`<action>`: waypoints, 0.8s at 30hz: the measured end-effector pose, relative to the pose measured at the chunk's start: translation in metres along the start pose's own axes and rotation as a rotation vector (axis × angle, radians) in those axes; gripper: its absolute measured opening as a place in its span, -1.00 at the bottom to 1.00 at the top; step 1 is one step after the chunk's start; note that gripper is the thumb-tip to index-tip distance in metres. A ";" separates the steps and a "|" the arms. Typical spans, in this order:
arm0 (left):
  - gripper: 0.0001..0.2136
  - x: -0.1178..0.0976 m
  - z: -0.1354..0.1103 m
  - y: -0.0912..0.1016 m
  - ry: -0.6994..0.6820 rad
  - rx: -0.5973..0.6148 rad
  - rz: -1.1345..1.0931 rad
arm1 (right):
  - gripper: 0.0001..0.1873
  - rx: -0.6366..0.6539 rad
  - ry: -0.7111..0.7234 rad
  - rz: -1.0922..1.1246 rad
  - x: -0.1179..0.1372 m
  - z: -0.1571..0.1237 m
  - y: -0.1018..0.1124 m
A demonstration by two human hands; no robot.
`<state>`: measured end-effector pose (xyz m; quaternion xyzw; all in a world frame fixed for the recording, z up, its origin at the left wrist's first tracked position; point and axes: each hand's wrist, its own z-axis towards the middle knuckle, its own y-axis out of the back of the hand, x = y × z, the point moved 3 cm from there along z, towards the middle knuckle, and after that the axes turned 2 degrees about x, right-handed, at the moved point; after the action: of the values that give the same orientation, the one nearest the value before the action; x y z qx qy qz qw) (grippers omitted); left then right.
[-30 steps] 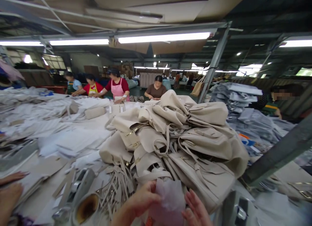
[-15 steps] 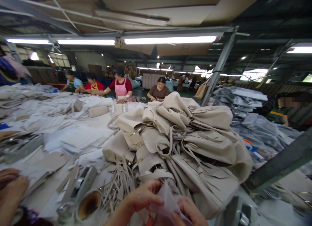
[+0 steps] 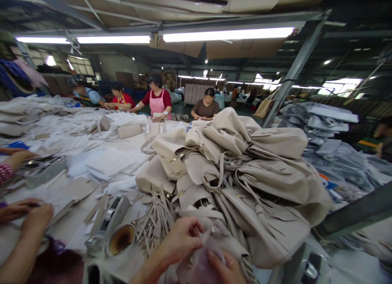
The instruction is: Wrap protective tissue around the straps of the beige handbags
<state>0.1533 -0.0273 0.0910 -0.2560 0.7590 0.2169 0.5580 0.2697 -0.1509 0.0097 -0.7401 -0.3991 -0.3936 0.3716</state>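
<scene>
My left hand [image 3: 180, 241] is closed in a pinch on a thin, translucent pinkish sheet [image 3: 200, 267] at the bottom middle of the head view. My right hand [image 3: 225, 269] grips the same sheet from the right, fingers curled over it. Both hands sit just in front of a tall heap of beige leather handbags [image 3: 245, 174] with straps and gold buckles. A bundle of loose beige straps [image 3: 156, 222] lies to the left of my left hand.
A round cup with brown residue [image 3: 121, 239] and a metal tool [image 3: 114, 212] sit left of my hands. A co-worker's hands [image 3: 27, 216] work at the far left. White sheets [image 3: 104, 163] cover the table. Several people stand at the far end. Grey-blue stacks [image 3: 324, 129] rise on the right.
My right hand went from open beside the sheet to closed on it, and both hands have gathered the sheet lower. The co-worker's hands at left show further into view.
</scene>
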 end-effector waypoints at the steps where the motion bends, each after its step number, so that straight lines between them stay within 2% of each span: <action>1: -0.78 0.004 -0.001 -0.003 0.003 -0.027 -0.007 | -0.50 0.012 -0.020 0.043 0.000 0.002 -0.001; 6: -0.75 0.025 0.000 -0.010 0.033 -0.189 -0.006 | -0.50 0.064 -0.081 0.214 -0.005 0.007 -0.009; 9: -0.78 0.028 -0.001 -0.010 0.016 -0.234 0.021 | -0.49 0.076 -0.071 0.257 -0.007 0.008 -0.014; 16: -0.81 0.028 -0.008 -0.007 -0.032 -0.278 0.130 | -0.47 0.062 -0.070 0.305 0.000 0.009 -0.022; 21: -0.79 0.046 -0.010 -0.006 -0.037 -0.263 -0.011 | -0.39 -0.006 -0.103 0.287 0.011 0.004 -0.028; 24: -0.77 0.051 -0.013 -0.004 -0.033 -0.297 -0.076 | -0.42 -0.005 -0.130 0.273 0.015 0.003 -0.030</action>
<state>0.1342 -0.0461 0.0459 -0.3607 0.6989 0.3095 0.5345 0.2490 -0.1319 0.0286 -0.8124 -0.3171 -0.2917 0.3930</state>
